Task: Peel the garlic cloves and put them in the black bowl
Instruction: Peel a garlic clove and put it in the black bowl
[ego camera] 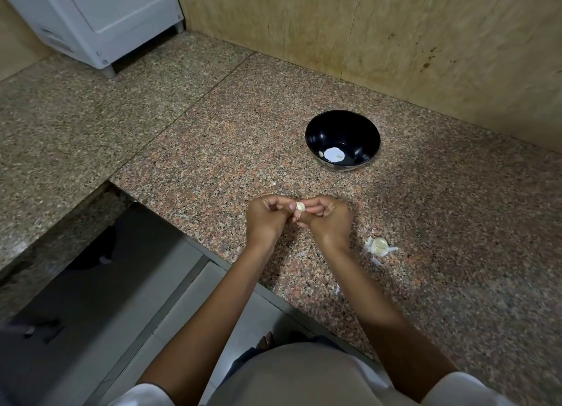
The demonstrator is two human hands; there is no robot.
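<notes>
1. The left hand (pixel 264 215) pinches the garlic clove (pixel 300 206); peeling is under way.
2. The clove sits between both hands' fingertips, above the counter (pixel 213 150).
3. The right hand (pixel 330 220) grips its other side; the skin seems partly on.
4. Next it needs stripping bare, then carrying to the black bowl (pixel 343 129), well apart.

head view | faces forward-down | close above hands (pixel 264 220), countertop (pixel 213 138)
</notes>
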